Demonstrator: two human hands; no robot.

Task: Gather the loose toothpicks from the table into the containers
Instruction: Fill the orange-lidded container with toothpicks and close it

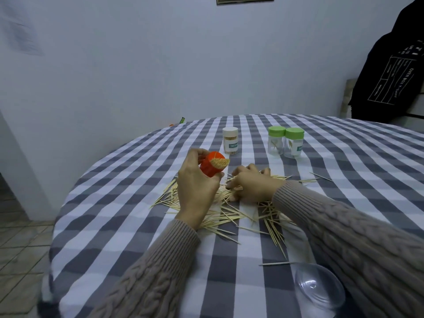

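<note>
A: Nearest the camera, at about five o'clock, a clear plastic lid [320,292] lies on the checked desk [128,226], with one stray toothpick [276,263] just beyond it.

B: And the hands?

A: The left hand [195,191] has its grip curled round an orange container [212,166], tilted so its open mouth faces right; a bundle of toothpicks fills that mouth. The right hand [251,187] rests on the heap of loose toothpicks [229,214] at the centre, fingers bent down into them. Whether that grip pinches any I cannot tell.

B: How far along would you say?

A: Partway, I judge. The orange container looks nearly full. At twelve o'clock a white-lidded container [230,140] stands capped and looks packed. At one o'clock two green-lidded jars [285,142] stand touching each other, capped, holding only a few sticks each.

B: What is left?

A: A good deal. The heap spreads from nine o'clock of the hands round to four, and a few strays lie at two o'clock. Probably the green-lidded jars must be opened to take the remainder.
</note>
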